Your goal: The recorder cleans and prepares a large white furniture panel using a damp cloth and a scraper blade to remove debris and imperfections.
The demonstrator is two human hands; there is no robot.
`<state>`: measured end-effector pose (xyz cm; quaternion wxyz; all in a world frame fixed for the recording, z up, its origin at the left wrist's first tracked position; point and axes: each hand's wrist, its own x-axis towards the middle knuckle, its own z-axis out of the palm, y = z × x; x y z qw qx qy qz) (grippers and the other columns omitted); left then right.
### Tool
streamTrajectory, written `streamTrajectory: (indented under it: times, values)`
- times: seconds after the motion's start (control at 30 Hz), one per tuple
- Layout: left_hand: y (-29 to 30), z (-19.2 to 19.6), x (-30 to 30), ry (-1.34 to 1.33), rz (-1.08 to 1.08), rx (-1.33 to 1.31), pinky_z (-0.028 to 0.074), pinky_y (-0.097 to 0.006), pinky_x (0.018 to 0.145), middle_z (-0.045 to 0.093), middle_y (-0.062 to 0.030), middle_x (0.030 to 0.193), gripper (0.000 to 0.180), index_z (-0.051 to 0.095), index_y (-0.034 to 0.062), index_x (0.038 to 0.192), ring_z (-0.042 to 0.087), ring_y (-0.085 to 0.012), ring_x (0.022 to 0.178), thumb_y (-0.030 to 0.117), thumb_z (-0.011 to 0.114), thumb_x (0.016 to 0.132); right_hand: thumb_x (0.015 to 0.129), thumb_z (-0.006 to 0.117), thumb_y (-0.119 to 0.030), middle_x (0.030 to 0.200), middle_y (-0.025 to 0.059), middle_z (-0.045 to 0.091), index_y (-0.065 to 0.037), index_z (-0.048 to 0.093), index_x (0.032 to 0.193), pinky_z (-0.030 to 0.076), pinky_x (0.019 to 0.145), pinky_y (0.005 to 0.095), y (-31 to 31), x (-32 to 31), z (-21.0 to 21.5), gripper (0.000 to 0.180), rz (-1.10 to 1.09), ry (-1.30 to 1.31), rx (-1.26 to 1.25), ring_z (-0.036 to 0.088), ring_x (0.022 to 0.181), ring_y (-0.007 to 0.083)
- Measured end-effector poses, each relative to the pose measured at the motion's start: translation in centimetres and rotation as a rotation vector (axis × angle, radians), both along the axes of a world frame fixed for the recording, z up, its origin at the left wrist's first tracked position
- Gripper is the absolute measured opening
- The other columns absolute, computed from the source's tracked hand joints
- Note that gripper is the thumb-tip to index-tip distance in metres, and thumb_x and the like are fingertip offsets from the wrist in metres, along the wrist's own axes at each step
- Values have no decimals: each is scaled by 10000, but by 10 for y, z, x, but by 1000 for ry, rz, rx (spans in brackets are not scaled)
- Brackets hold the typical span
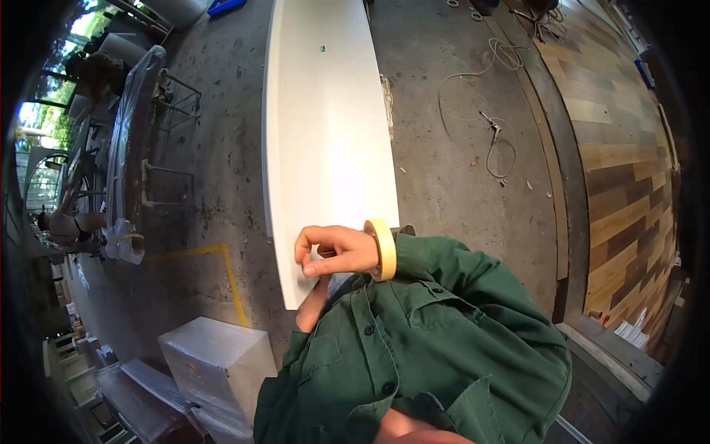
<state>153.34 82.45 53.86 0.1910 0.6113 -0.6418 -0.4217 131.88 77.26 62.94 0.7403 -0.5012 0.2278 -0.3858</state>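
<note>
My right hand [336, 250] is held over the near end of a long white panel [325, 133], its fingers curled toward the thumb. Whatever they pinch, if anything, is too small to make out. Around the right wrist sits a roll of yellow masking tape [381, 249], worn like a bracelet against the green sleeve. My left hand [316, 296] is just below the right one, close to the panel's near edge; its fingers are hidden behind the right hand. A small dark green spot [322, 49] shows on the panel's far part.
Left stands a white box-shaped cabinet [214, 348] in plastic film, with a wrapped panel [133, 140] on metal racks beyond. A yellow line [235, 285] marks the floor. Right, a hose with an air gun [494, 133] lies on concrete beside a wood-patterned surface [621, 170].
</note>
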Motion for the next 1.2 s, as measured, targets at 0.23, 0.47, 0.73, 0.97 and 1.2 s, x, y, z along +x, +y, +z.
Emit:
streamTrajectory:
  times: [0.23, 0.47, 0.73, 0.97, 1.2]
  values:
    - [-22, -14, 55, 94, 527, -148, 455, -318, 892, 635, -130, 1136, 409, 607, -67, 1136, 601, -199, 1009, 197, 716, 843, 864, 676, -333, 753, 23, 634, -84, 589, 877, 200, 359, 235, -2, 15, -158, 264, -92, 37, 606, 282, 390, 30]
    - [-79, -43, 136, 412, 749, -23, 469, -316, 879, 609, -126, 1154, 445, 570, -60, 1186, 597, -195, 1004, 164, 723, 834, 758, 701, -498, 883, 95, 678, 3, 670, 989, 465, 616, 331, 29, 17, -311, 553, -242, 518, 897, 576, 691, 183]
    - [-116, -154, 230, 866, 790, 716, 467, -401, 921, 612, -94, 1174, 559, 530, 19, 1230, 587, -270, 1061, 433, 636, 869, 682, 673, -637, 1207, 235, 593, 38, 540, 1256, 397, 996, 437, 37, 93, -354, 895, -308, 821, 993, 531, 1173, 385]
    - [-126, -219, 220, 931, 746, 1010, 456, -375, 924, 628, -85, 1134, 585, 573, 33, 1178, 590, -253, 1035, 504, 642, 838, 811, 709, -422, 796, 16, 589, -29, 622, 1002, 415, 648, 286, 79, 79, -367, 446, -927, 459, 1056, 508, 700, 131]
    - [-112, -270, 193, 995, 718, 1153, 481, -370, 882, 636, -80, 1092, 593, 577, 45, 1156, 603, -247, 994, 535, 638, 829, 838, 676, -446, 610, -32, 468, -67, 633, 965, 287, 443, 259, 71, 33, -333, 402, -870, 496, 1203, 364, 484, 86]
